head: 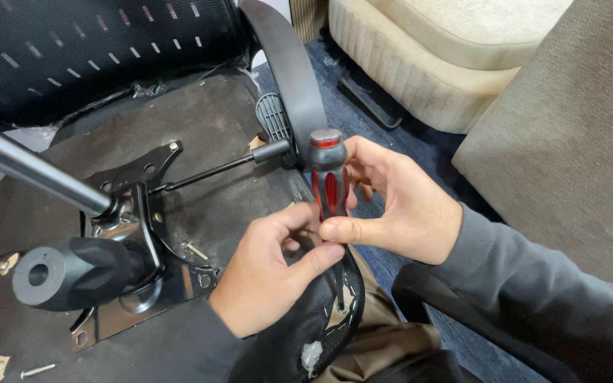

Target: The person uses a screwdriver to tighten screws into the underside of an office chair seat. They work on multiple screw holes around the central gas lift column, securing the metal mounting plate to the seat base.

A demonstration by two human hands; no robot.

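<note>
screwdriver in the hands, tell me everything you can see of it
The screwdriver has a chunky black handle with glossy red inlays, a red ring and a grey cap on top. It stands nearly upright, its dark shaft pointing down at the edge of the upturned chair seat. The right hand wraps the handle; the left hand pinches it lower down.

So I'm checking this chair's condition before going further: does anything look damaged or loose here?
Yes. The mesh fabric at the seat edge below the left hand is torn, with pale patches showing through. Loose screws lie about: one beside the metal plate, another near the bottom left corner.
</note>
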